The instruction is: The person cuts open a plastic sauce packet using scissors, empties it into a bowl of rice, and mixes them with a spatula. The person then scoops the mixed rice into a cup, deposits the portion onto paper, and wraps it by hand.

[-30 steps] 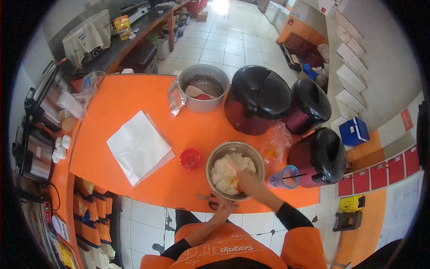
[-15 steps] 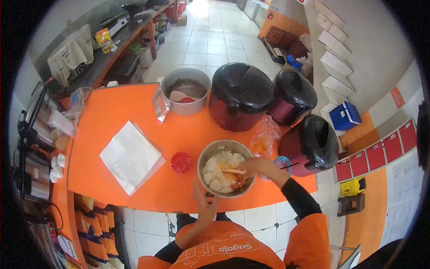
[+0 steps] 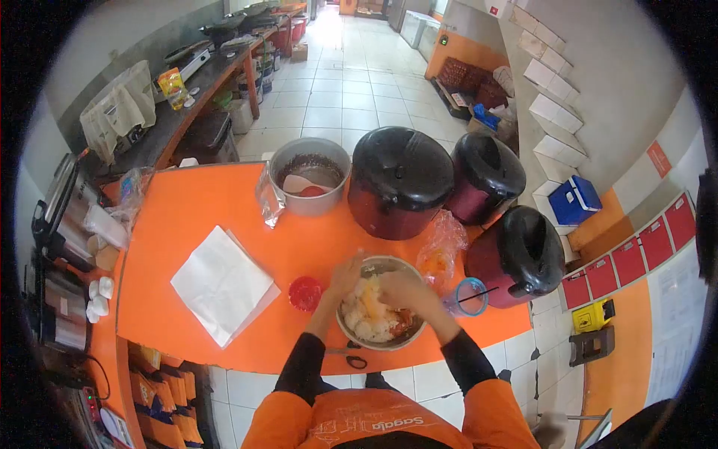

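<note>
A metal bowl (image 3: pixel 380 346) of white rice (image 3: pixel 366 329) with orange-red sauce (image 3: pixel 403 322) stands near the table's front edge. My left hand (image 3: pixel 345 276) is at the bowl's upper left rim; its fingers are blurred. Over the bowl's upper right is my right hand (image 3: pixel 404 290), its fingers bent down toward the rice and mostly hidden. No spatula can be made out under it. Scissors (image 3: pixel 356 361) lie below the bowl, and a red round container (image 3: pixel 305 293) sits to its left.
White paper sheets (image 3: pixel 223 286) lie on the orange table (image 3: pixel 187 196). A grey pot (image 3: pixel 310 176) with a spatula inside stands at the back. Dark-lidded rice cookers (image 3: pixel 401 183) line the right side, near a plastic bag (image 3: pixel 443 251) and a blue-rimmed cup (image 3: pixel 471 297).
My left hand has moved up from the bowl's lower left to its upper left rim. My right hand has shifted left over the rice. The camera view has tilted slightly.
</note>
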`<state>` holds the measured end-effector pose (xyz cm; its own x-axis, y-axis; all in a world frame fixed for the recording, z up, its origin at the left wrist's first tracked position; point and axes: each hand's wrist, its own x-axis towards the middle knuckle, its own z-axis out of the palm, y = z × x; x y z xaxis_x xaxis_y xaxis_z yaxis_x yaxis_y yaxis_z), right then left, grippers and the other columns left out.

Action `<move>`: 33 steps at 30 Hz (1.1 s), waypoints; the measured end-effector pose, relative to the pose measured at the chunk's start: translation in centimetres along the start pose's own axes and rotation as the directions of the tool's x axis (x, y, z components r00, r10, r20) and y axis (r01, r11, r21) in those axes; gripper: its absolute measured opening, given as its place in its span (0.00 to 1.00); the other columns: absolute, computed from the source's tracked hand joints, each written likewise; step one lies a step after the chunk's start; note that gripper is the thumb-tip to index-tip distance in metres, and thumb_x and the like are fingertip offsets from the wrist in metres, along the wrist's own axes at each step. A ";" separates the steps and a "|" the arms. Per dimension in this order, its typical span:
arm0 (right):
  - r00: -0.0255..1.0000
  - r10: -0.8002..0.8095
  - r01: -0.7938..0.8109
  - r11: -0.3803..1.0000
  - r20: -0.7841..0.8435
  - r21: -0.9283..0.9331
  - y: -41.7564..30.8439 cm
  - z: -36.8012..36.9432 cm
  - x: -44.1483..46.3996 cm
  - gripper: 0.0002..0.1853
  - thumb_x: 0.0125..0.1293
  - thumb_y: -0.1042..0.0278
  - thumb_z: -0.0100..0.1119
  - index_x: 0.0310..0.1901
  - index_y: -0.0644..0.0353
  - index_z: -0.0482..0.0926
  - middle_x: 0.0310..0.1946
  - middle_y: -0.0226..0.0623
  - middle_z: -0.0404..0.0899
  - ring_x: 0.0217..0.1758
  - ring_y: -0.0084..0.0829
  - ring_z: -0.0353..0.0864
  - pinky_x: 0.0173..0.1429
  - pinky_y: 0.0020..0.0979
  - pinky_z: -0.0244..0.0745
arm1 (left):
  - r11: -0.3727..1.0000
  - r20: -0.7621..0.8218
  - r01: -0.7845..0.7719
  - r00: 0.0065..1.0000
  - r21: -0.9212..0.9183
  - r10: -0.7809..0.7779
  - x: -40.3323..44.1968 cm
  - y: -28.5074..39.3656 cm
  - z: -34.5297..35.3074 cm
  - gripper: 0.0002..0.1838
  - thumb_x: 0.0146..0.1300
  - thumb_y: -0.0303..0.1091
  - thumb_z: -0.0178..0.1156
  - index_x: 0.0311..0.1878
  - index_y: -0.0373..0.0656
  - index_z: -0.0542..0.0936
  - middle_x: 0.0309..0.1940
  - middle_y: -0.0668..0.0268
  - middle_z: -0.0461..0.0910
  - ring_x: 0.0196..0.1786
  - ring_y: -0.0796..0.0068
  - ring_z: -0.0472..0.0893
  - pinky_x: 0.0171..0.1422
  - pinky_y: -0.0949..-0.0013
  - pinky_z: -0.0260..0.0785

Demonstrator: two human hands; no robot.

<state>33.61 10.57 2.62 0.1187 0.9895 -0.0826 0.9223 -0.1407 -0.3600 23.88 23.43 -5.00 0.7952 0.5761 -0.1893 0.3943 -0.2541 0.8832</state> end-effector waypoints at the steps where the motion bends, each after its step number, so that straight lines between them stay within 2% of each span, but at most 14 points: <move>1: 0.994 0.095 -0.097 0.995 0.044 0.027 -0.5 -3.5 -0.5 0.11 0.50 0.64 0.58 0.24 0.64 0.79 0.23 0.48 0.79 0.28 0.45 0.80 0.31 0.43 0.73 | 1.000 -0.007 -0.002 1.000 -0.003 0.002 -0.3 0.1 -0.1 0.34 0.69 0.57 0.24 0.59 0.44 0.70 0.55 0.53 0.72 0.59 0.55 0.70 0.65 0.61 0.55; 3: 0.976 0.208 -0.208 0.978 0.060 0.006 -1.2 -4.6 -0.7 0.10 0.48 0.66 0.58 0.25 0.66 0.79 0.25 0.49 0.79 0.28 0.45 0.81 0.30 0.42 0.73 | 0.993 -0.129 0.006 0.991 -0.117 -0.021 -1.7 -0.5 0.5 0.31 0.69 0.56 0.24 0.57 0.51 0.73 0.50 0.55 0.76 0.55 0.53 0.73 0.63 0.58 0.58; 6: 0.982 0.184 -0.187 0.973 -0.037 -0.136 1.4 8.3 1.1 0.09 0.47 0.67 0.59 0.24 0.66 0.79 0.24 0.50 0.79 0.29 0.45 0.80 0.32 0.42 0.73 | 0.991 -0.157 0.108 0.981 -0.075 -0.118 -3.1 -2.1 1.6 0.30 0.70 0.54 0.24 0.58 0.52 0.72 0.52 0.54 0.74 0.56 0.53 0.72 0.62 0.58 0.59; 13: 0.978 0.166 -0.164 0.986 -0.123 0.033 -3.1 0.7 -1.0 0.10 0.44 0.67 0.60 0.24 0.67 0.78 0.23 0.52 0.78 0.31 0.46 0.80 0.36 0.42 0.73 | 0.918 -0.390 -0.092 0.918 -0.386 -0.072 -5.8 -5.1 4.5 0.24 0.71 0.42 0.29 0.61 0.44 0.68 0.55 0.54 0.72 0.58 0.60 0.71 0.63 0.63 0.60; 15: 0.996 0.038 -0.030 0.995 0.083 -0.092 -3.1 4.5 1.1 0.11 0.44 0.66 0.61 0.24 0.66 0.79 0.25 0.51 0.79 0.31 0.47 0.79 0.36 0.43 0.73 | 0.426 -0.237 -0.139 0.953 -0.894 -0.187 -6.2 -4.0 4.3 0.25 0.72 0.43 0.29 0.61 0.39 0.66 0.56 0.56 0.71 0.59 0.62 0.70 0.65 0.64 0.58; 19: 0.999 0.034 -0.034 0.998 0.009 -0.058 -0.4 1.7 0.5 0.10 0.45 0.65 0.61 0.24 0.64 0.79 0.26 0.49 0.79 0.31 0.47 0.79 0.36 0.43 0.73 | 0.305 -0.247 -0.191 0.956 -0.933 -0.159 -7.2 -4.9 6.7 0.31 0.71 0.51 0.26 0.63 0.35 0.63 0.59 0.59 0.68 0.61 0.65 0.67 0.67 0.66 0.55; 21: 0.981 -0.069 0.060 0.997 -0.179 -0.055 1.3 6.8 0.7 0.09 0.46 0.65 0.60 0.24 0.63 0.80 0.25 0.49 0.79 0.30 0.48 0.79 0.35 0.43 0.73 | 0.240 -0.316 -0.238 0.872 -0.941 -0.374 -9.6 -1.9 7.1 0.34 0.70 0.56 0.24 0.63 0.36 0.63 0.60 0.58 0.66 0.61 0.65 0.66 0.68 0.66 0.53; 24: 0.887 -0.204 0.253 0.965 -0.414 0.066 -2.1 2.8 -0.5 0.09 0.48 0.66 0.59 0.28 0.64 0.80 0.27 0.49 0.79 0.33 0.48 0.79 0.38 0.43 0.73 | 0.188 -0.352 -0.306 0.882 -0.933 -0.313 -10.8 -1.9 7.9 0.34 0.70 0.56 0.26 0.63 0.36 0.62 0.58 0.56 0.67 0.62 0.65 0.66 0.69 0.66 0.52; 25: 0.854 -0.229 0.309 0.945 -0.466 0.103 -3.6 0.6 -1.1 0.10 0.48 0.66 0.59 0.29 0.64 0.79 0.28 0.49 0.79 0.34 0.48 0.79 0.39 0.43 0.73 | 0.192 -0.346 -0.298 0.885 -0.935 -0.313 -11.6 -1.7 7.8 0.34 0.70 0.56 0.26 0.63 0.36 0.62 0.58 0.56 0.67 0.62 0.65 0.66 0.69 0.66 0.52; 27: 0.979 0.106 -0.083 0.987 0.176 -0.135 -4.1 -3.3 -0.6 0.11 0.49 0.66 0.57 0.31 0.64 0.79 0.28 0.48 0.79 0.34 0.49 0.78 0.40 0.43 0.73 | 0.343 -0.362 -0.250 0.878 -0.905 -0.314 -12.5 -0.9 7.2 0.33 0.70 0.55 0.28 0.63 0.35 0.60 0.56 0.54 0.69 0.62 0.65 0.66 0.69 0.63 0.52; 28: 0.976 0.107 -0.081 0.987 0.188 -0.140 -3.5 0.5 -0.8 0.11 0.49 0.66 0.57 0.31 0.64 0.79 0.28 0.48 0.79 0.34 0.49 0.78 0.40 0.43 0.73 | 0.334 -0.358 -0.248 0.876 -0.909 -0.324 -13.6 -1.6 7.9 0.33 0.70 0.55 0.28 0.63 0.35 0.60 0.56 0.54 0.69 0.62 0.65 0.66 0.69 0.63 0.52; 29: 0.984 0.112 -0.090 0.984 0.140 -0.151 -2.3 7.0 -0.8 0.10 0.50 0.66 0.56 0.30 0.64 0.79 0.27 0.48 0.79 0.33 0.48 0.78 0.39 0.43 0.73 | 0.608 -0.474 -0.202 0.819 -0.768 -0.325 -14.9 -3.0 8.4 0.31 0.70 0.53 0.29 0.62 0.35 0.60 0.53 0.53 0.70 0.60 0.65 0.67 0.68 0.61 0.54; 31: 0.990 0.128 -0.116 0.980 0.065 -0.160 -1.1 9.7 -0.6 0.09 0.50 0.66 0.56 0.29 0.64 0.78 0.26 0.47 0.79 0.31 0.48 0.79 0.37 0.43 0.72 | 0.829 -0.580 -0.131 0.773 -0.544 -0.258 -16.4 -4.4 7.9 0.30 0.71 0.52 0.31 0.61 0.35 0.60 0.50 0.51 0.71 0.58 0.65 0.69 0.67 0.59 0.55; 33: 0.987 -0.084 0.086 0.996 -0.140 0.008 -0.6 6.6 -1.2 0.09 0.50 0.67 0.56 0.25 0.65 0.78 0.22 0.47 0.78 0.27 0.49 0.78 0.33 0.43 0.72 | 0.709 -0.347 -0.115 0.918 -0.696 -0.192 -18.5 -4.5 7.3 0.27 0.70 0.49 0.34 0.57 0.33 0.62 0.46 0.51 0.70 0.57 0.65 0.69 0.65 0.55 0.56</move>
<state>30.47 9.21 -3.23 0.0907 0.9927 0.0790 0.9262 -0.0549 -0.3730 10.76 8.26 -8.64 0.4946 0.8471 -0.1944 -0.1321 0.2943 0.9465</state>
